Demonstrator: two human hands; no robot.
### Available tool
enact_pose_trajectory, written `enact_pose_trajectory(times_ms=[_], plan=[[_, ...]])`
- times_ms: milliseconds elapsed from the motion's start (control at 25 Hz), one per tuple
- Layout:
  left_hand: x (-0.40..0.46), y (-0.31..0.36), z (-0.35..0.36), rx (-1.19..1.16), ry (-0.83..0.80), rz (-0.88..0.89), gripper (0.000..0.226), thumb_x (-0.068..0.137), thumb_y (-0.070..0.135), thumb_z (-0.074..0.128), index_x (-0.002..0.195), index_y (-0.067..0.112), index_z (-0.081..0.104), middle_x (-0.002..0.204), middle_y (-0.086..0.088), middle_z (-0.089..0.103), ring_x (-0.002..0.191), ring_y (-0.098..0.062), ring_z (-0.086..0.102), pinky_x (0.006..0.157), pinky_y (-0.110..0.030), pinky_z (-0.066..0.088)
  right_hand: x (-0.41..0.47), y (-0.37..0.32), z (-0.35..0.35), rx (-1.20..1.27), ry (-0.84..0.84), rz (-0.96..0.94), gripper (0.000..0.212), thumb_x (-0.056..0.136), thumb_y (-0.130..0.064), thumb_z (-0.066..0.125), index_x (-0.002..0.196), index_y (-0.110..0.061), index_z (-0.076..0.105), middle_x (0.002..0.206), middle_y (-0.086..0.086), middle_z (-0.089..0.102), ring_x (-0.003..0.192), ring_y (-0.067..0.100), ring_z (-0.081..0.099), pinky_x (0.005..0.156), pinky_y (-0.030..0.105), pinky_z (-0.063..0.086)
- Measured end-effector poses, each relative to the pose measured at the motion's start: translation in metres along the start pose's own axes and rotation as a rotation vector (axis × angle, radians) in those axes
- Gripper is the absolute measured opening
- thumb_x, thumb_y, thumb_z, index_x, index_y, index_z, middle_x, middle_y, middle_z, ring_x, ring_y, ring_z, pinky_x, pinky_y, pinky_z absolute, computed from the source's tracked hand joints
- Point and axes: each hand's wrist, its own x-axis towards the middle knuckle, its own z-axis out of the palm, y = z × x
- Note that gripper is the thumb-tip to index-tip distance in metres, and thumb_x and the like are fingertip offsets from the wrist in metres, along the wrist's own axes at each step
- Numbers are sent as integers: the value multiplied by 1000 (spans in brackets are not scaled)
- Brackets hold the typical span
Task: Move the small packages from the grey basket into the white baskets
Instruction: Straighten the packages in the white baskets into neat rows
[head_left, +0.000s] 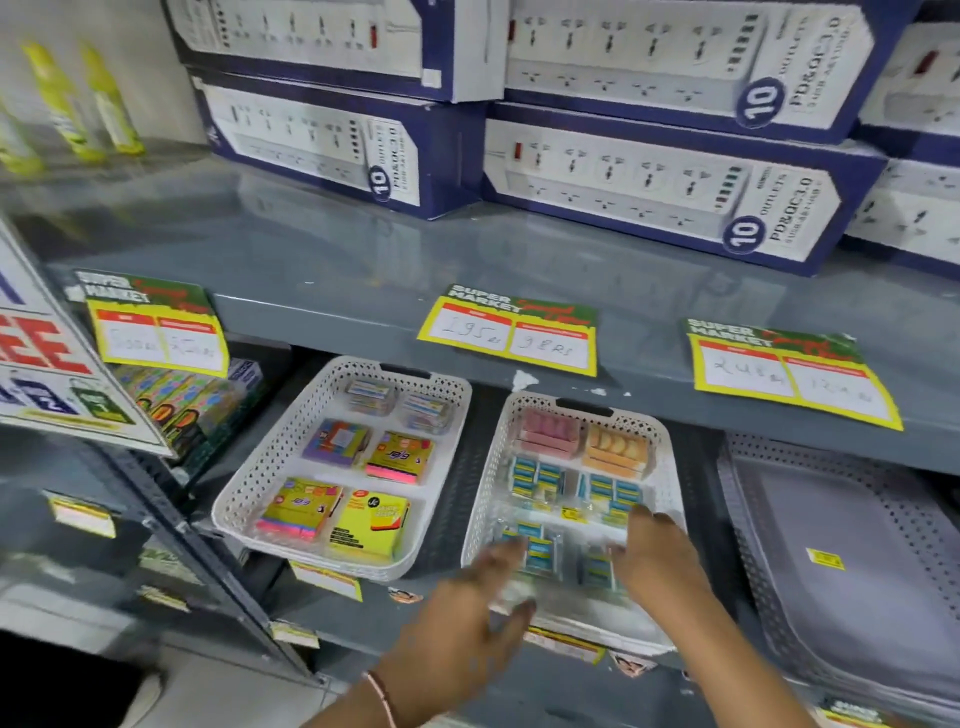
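Note:
Two white baskets stand side by side on the lower shelf. The left white basket (244, 499) holds sticky-note packs (371, 525). The right white basket (670, 467) holds pink (548, 434) and orange (615, 449) packs at the back and several small blue packages (537, 478) in front. My left hand (462, 618) is blurred, its fingers spread over this basket's front rim and touching a blue package (540, 553). My right hand (662, 553) lies flat inside the basket's front right corner on the blue packages. The grey basket (857, 551) sits to the right, with no packages visible in it.
The grey shelf above (363, 260) carries stacked power-strip boxes (660, 192) and overhangs the baskets, with yellow price tags (511, 335) on its edge. A slanted sign (47, 374) and colourful boxes (192, 400) stand at the left. A metal upright (208, 561) borders the left basket.

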Motion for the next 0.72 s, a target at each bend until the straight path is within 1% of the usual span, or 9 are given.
enact_pose_trajectory(times_ms=[40,120,160,240,360,480,560,640,720], plan=[[2,-7,-21,-86,116,-82,53,88,45,55,138,32,46,134,21,49,105,-4,61,98,-9,38,-7,-15,-4,195,10,-52,35,93,-26,59,122,-5,54,116,15,63,109,32,61,88,36,49],[7,-30,-71,-218,342,-262,36,84,41,59,115,27,68,103,12,72,83,-17,70,84,-29,54,-21,-59,-10,785,-114,-95,23,93,-21,63,108,-3,64,116,22,67,107,33,64,93,41,51],[12,-46,-95,-233,386,-372,27,85,38,60,104,23,73,92,6,75,82,-21,70,80,-35,56,-27,-84,-9,1104,-253,-40,17,93,-16,63,105,-6,67,117,24,67,107,33,65,97,43,51],[22,-75,-133,-164,381,-571,26,90,36,59,91,14,73,86,-6,74,86,-28,69,79,-40,56,-28,-129,2,1529,-575,93,30,94,-17,58,119,-1,61,126,25,61,117,34,58,106,44,44],[38,-117,-157,-221,291,-804,44,83,48,59,85,5,68,86,-15,71,87,-34,69,79,-45,57,-20,-187,18,1610,-779,220,44,98,-32,49,130,-1,51,141,20,48,136,31,40,115,43,31],[49,-128,-150,-180,119,-855,47,83,55,54,68,11,60,73,-13,65,88,-41,66,81,-49,56,-7,-222,32,1614,-764,332,38,96,-39,53,121,-11,59,122,18,64,114,31,62,89,42,53],[53,-125,-144,-41,-9,-826,52,93,53,44,78,6,60,78,-15,64,94,-42,64,85,-43,53,-4,-232,41,1546,-754,405,26,95,-41,55,110,-20,57,98,17,65,92,29,67,80,42,55],[55,-129,-140,33,-34,-817,55,96,54,37,97,4,61,96,-19,66,96,-36,65,86,-37,53,-3,-236,48,1459,-766,443,27,95,-45,53,108,-21,55,92,17,67,85,27,70,74,40,56],[55,-135,-139,-55,9,-853,55,91,58,41,83,6,57,84,-14,67,81,-30,68,74,-34,55,-4,-238,54,1443,-795,487,34,95,-47,50,108,-17,58,92,16,72,82,25,71,65,36,56]])
